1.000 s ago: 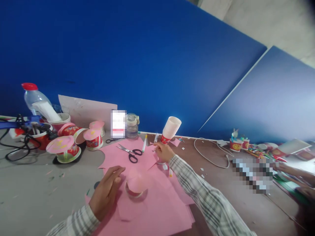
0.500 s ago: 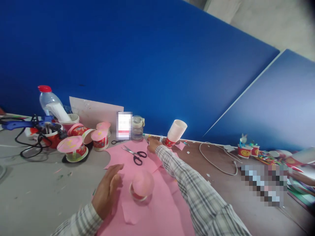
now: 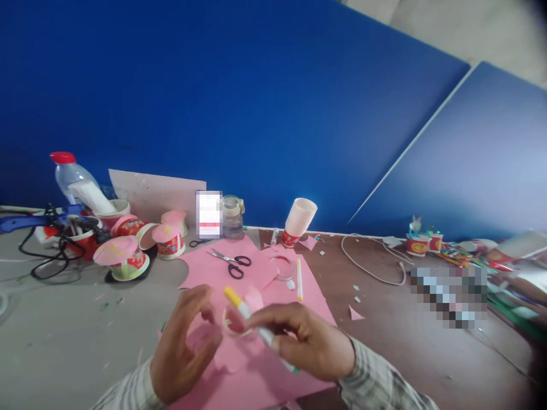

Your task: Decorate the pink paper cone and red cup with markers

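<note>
My right hand (image 3: 305, 341) grips a white marker (image 3: 239, 303) with a yellow end and a green end, its yellow end pointing up and left. To its left my left hand (image 3: 186, 341) is open, fingers curved apart and holding nothing. Between the hands and partly behind the marker, a small paper cup (image 3: 233, 324) with a pink paper piece stands on pink paper (image 3: 273, 370). Black-handled scissors (image 3: 233, 265) lie open on the paper beyond. A roll of clear tape (image 3: 284, 269) and another white marker (image 3: 299, 279) with a yellow end lie to their right.
A stack of paper cups (image 3: 301, 215) and a clear jar (image 3: 233, 216) stand by the blue partition (image 3: 256, 114). Decorated cups (image 3: 122, 257) and a red-capped bottle (image 3: 72, 173) are at left. A white cable (image 3: 371, 270) and scraps lie at right.
My right hand has come back from the far edge of the paper with the marker in it. The tape and second marker now show. My left hand stays beside the cup.
</note>
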Tool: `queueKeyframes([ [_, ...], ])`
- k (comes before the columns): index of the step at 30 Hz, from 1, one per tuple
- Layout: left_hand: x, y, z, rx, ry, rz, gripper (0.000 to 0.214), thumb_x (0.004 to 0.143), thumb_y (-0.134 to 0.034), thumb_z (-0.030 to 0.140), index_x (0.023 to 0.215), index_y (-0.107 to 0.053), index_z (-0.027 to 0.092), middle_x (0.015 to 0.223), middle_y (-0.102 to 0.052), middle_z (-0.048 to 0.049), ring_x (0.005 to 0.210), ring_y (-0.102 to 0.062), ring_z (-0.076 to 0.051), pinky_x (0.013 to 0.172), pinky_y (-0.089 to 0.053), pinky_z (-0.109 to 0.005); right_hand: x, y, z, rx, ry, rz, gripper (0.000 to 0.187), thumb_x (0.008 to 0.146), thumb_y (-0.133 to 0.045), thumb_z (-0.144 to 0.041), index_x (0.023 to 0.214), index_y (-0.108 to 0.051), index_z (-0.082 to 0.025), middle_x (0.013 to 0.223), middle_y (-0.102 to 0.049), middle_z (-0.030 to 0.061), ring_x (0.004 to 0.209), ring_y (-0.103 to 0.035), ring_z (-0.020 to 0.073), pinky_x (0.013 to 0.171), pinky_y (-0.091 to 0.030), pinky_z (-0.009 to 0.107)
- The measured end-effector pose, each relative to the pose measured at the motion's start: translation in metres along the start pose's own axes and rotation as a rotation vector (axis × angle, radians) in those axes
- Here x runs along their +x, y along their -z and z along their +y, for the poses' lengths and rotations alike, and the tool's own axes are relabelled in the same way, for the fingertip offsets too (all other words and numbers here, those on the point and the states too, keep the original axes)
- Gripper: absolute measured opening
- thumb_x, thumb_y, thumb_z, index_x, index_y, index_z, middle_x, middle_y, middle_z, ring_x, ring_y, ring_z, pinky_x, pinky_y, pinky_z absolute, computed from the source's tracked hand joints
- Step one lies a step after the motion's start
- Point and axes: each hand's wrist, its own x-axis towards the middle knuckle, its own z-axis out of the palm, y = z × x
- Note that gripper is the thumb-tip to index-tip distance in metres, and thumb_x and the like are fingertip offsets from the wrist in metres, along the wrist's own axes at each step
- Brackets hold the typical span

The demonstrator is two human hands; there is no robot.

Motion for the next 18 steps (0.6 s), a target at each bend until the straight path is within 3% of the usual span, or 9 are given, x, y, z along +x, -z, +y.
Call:
queueKeyframes([
  [3,-0.004,0.004,0.009,0.083,-0.181,-0.048,0.050,0.070,-0.052,0.046,0.118,-0.040,0.038,0.094,-0.056,-0.0051,0.075,-0.057,-0.023,0.068,-0.053,-0.043,-0.006,-0.009,-0.012,-0.035,0.030,-0.179,0.049,0.072,-0.040,-0.003,0.103,-0.070,-0.026,0.062,-0.044,-0.0058,0.049,-0.033,0.0052,0.050,-0.030,0.020],
  [6,-0.003,0.005,0.012,0.189,-0.287,-0.133,0.039,0.077,-0.047,0.032,0.115,-0.046,0.039,0.096,-0.058,-0.0066,0.079,-0.059,-0.022,0.059,-0.055,-0.034,-0.005,-0.007,-0.013,0.055,0.016,-0.281,0.043,0.075,-0.042,-0.007,0.102,-0.071,-0.022,0.058,-0.041,-0.0061,0.046,-0.031,0.0049,0.048,-0.028,0.020],
  [9,0.001,0.004,0.014,0.201,-0.416,-0.209,0.036,0.079,-0.044,0.030,0.114,-0.047,0.034,0.081,-0.066,-0.0051,0.072,-0.061,-0.021,0.059,-0.054,-0.035,-0.003,-0.005,-0.004,0.329,-0.009,-0.329,0.030,0.079,-0.050,-0.025,0.098,-0.072,-0.019,0.050,-0.036,-0.0083,0.041,-0.024,0.0050,0.044,-0.023,0.020],
  [13,0.002,0.001,0.017,0.206,-0.496,-0.202,0.031,0.082,-0.037,0.038,0.107,-0.052,0.029,0.065,-0.069,-0.0026,0.057,-0.061,-0.021,0.054,-0.053,-0.037,-0.007,-0.014,0.006,0.730,-0.054,-0.337,0.030,0.077,-0.059,-0.046,0.097,-0.067,-0.026,0.055,-0.049,-0.0055,0.043,-0.040,0.0079,0.047,-0.034,0.020],
  [15,0.000,0.000,0.017,0.225,-0.501,-0.201,0.028,0.081,-0.037,0.039,0.100,-0.055,0.028,0.058,-0.067,-0.0007,0.050,-0.058,-0.019,0.050,-0.052,-0.035,-0.009,-0.021,0.006,0.672,-0.010,-0.297,0.032,0.073,-0.065,-0.048,0.100,-0.064,-0.030,0.063,-0.054,-0.0036,0.050,-0.047,0.0097,0.053,-0.039,0.021],
  [18,-0.004,-0.001,0.014,0.235,-0.478,-0.252,0.024,0.079,-0.040,0.044,0.083,-0.059,0.030,0.051,-0.062,0.0026,0.043,-0.054,-0.016,0.045,-0.049,-0.032,-0.009,-0.026,0.003,0.315,0.078,-0.172,0.031,0.078,-0.061,-0.046,0.106,-0.062,-0.031,0.074,-0.059,-0.0007,0.060,-0.051,0.0113,0.059,-0.041,0.022],
])
